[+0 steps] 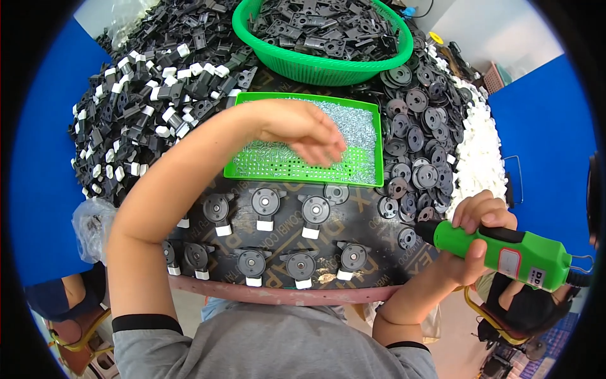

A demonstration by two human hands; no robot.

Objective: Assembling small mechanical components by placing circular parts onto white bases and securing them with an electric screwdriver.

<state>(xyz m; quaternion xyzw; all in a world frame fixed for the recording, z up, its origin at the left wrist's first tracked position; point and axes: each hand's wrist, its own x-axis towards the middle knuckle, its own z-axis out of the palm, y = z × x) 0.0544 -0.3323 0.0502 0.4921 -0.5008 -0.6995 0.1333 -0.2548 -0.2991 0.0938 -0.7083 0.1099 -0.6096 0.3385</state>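
Note:
My right hand [481,221] is wrapped round a green electric screwdriver [464,245], whose black nose points left toward the table and whose cord leaves at the right. Over a shallow green tray [379,151], my left hand [309,136] hovers with its fingers loosely stretched and a little blurred; nothing shows in them. Small silvery screws [360,120] fill the tray, and a green perforated plate [303,168] shows at its near side. Between the tray and the table's near edge stand two rows of black round assemblies with white tabs, such as one disc assembly [265,202].
Black brackets with white ends [170,95] are heaped at the left. A green basket [322,71] of black parts stands at the back. Black discs [416,136] and white pieces [476,145] pile up at the right. A clear plastic bag [93,228] lies at the left edge.

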